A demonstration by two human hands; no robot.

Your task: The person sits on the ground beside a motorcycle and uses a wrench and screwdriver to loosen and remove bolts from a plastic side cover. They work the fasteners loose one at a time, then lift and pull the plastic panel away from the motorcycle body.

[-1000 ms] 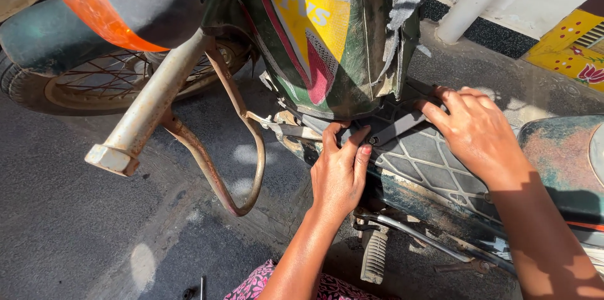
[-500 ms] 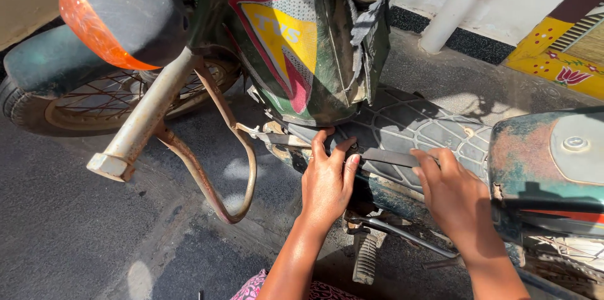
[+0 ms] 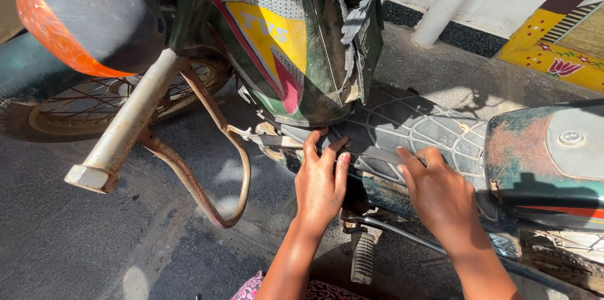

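Observation:
An old green moped stands before me, seen from above. My left hand lies flat on the near edge of its black patterned rubber floor mat, fingers spread and pointing up at the mat. My right hand rests on the same edge further right, fingertips pressing a raised flap of the mat. Neither hand holds a loose object. Above the mat hangs a green bag with a yellow and pink design.
A rusty handlebar and curved crash guard jut out at left, over a spoked wheel. A footrest sticks out below my hands. The worn green body panel is at right, a white pole behind.
My right hand has slid down and left from the upper part of the mat to its near edge. My left hand has stayed at the edge, and the view has shifted.

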